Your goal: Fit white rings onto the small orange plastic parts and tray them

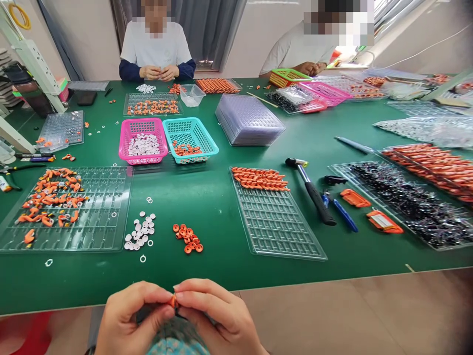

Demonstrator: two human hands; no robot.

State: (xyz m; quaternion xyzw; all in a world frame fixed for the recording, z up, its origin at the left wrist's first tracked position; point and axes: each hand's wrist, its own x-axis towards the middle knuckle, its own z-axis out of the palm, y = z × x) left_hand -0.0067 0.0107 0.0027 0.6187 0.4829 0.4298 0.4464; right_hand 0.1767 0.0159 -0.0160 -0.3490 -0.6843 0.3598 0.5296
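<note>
My left hand [138, 315] and my right hand [216, 313] meet just off the table's front edge. Between their fingertips they pinch a small orange piece [174, 300], mostly covered by the fingers. Beyond them on the table lie a loose group of orange round caps [188, 238] and, to its left, a group of white round caps [140, 231]. A few thin white rings [143, 258] are scattered nearby. At the left, a clear tray [107, 197] holds curved orange parts [55, 197]. To the right, another clear tray [281, 227] has a stack of orange parts [258, 178] at its far end.
A pink basket [123, 143] of white caps and a turquoise basket [210, 140] of orange pieces stand mid-table. Behind them is a stack of clear trays [247, 118]. A hammer [310, 190] and blue-handled pliers [344, 214] lie right. Two people [157, 49] sit opposite.
</note>
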